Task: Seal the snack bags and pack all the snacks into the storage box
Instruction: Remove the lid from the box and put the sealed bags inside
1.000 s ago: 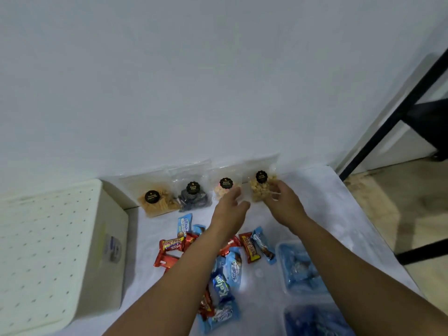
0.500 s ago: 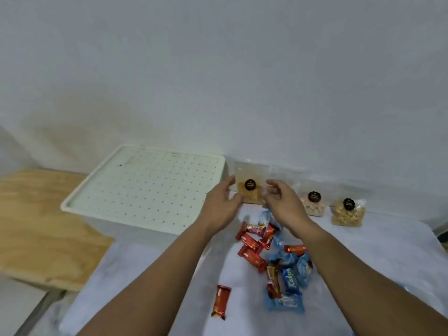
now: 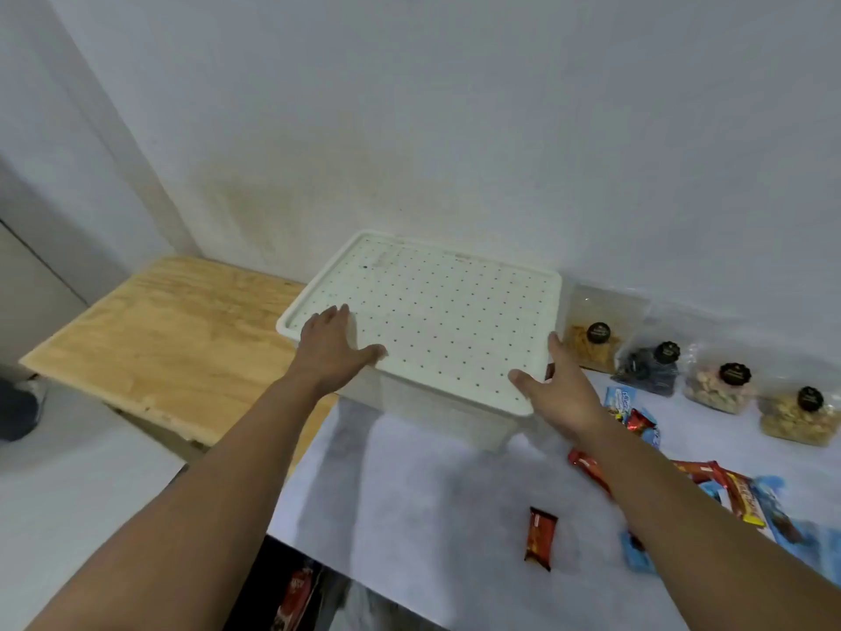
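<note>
A cream storage box (image 3: 448, 419) stands at the table's back left, closed by a dotted lid (image 3: 437, 311). My left hand (image 3: 330, 346) lies with straight fingers on the lid's near left corner. My right hand (image 3: 557, 393) reaches the lid's near right corner, thumb on top, fingers along the side. Several clear snack bags with black stickers (image 3: 594, 343) (image 3: 651, 364) (image 3: 721, 387) (image 3: 798, 414) line the wall to the right. Red and blue wrapped snacks (image 3: 746, 494) lie scattered under my right forearm. One red bar (image 3: 540, 537) lies apart, nearer me.
The table (image 3: 409, 516) has a white cloth. A bare wooden board (image 3: 177, 343) extends left of the box. The white wall runs close behind everything. A dark gap with a red packet (image 3: 296, 589) shows below the table's near edge.
My view swung left from the snack bags to the box. Both hands left the bags and moved onto the lid's near corners.
</note>
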